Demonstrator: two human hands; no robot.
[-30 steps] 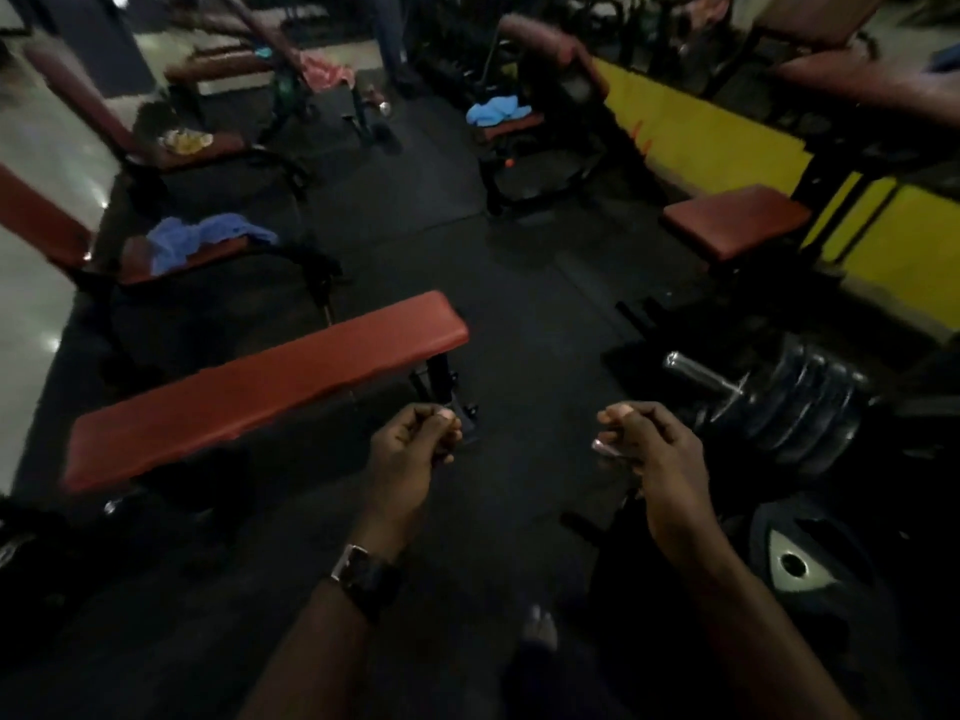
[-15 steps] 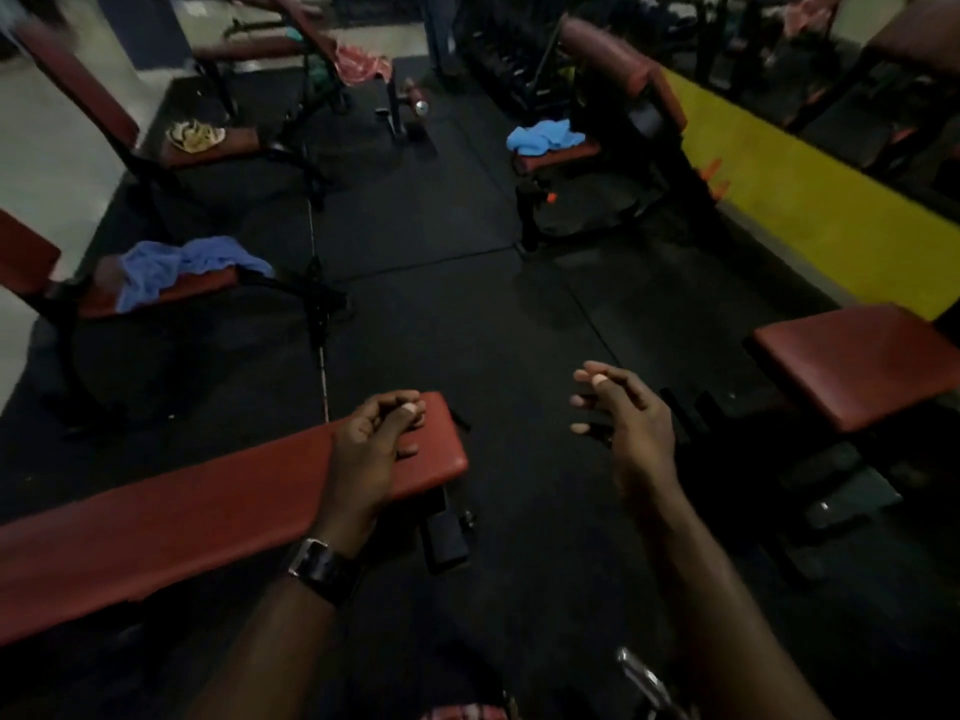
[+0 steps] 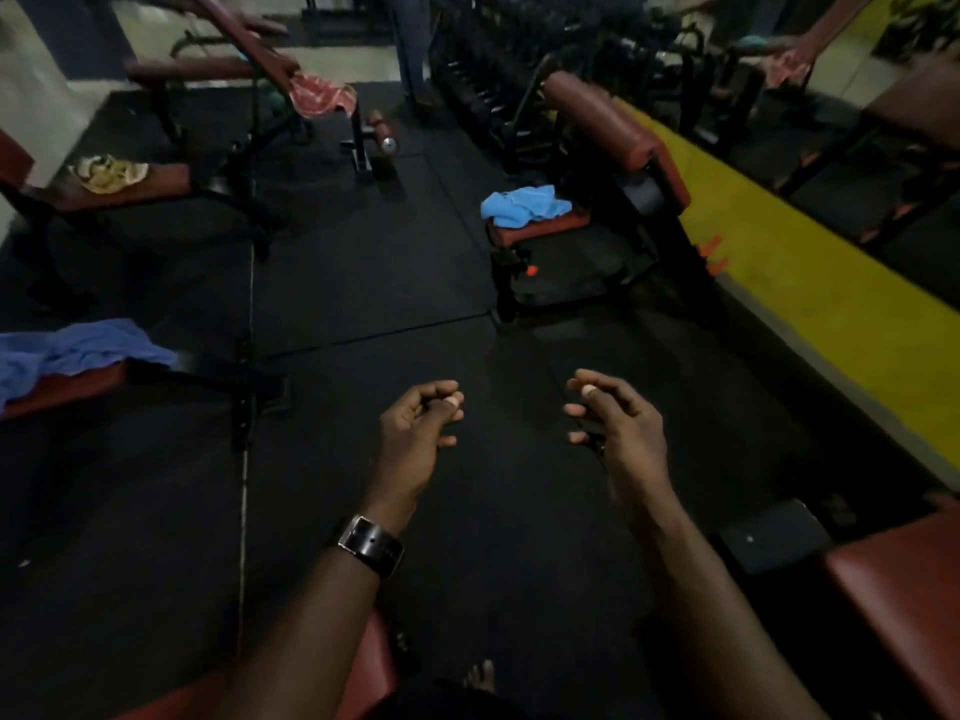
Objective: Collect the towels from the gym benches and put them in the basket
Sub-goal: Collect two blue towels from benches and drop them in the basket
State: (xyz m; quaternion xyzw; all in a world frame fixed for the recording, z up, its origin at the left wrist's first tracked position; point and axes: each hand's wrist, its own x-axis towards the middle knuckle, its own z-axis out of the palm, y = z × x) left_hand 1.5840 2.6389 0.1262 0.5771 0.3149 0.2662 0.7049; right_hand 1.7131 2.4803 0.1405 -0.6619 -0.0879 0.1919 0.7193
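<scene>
Presently in approach step: left hand (image 3: 415, 439) and right hand (image 3: 618, 428) loosely curled, holding nothing. Crumpled light-blue cloth towel (image 3: 522, 204) lies ahead on red padded bench seat (image 3: 540, 228). Basket not visible. Next: walk forward, reach, grasp.

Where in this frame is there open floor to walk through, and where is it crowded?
Open: the black mat between the light blue towel and the darker blue towel, ahead of both empty hands. Crowded: the dark rack at top centre.
</scene>
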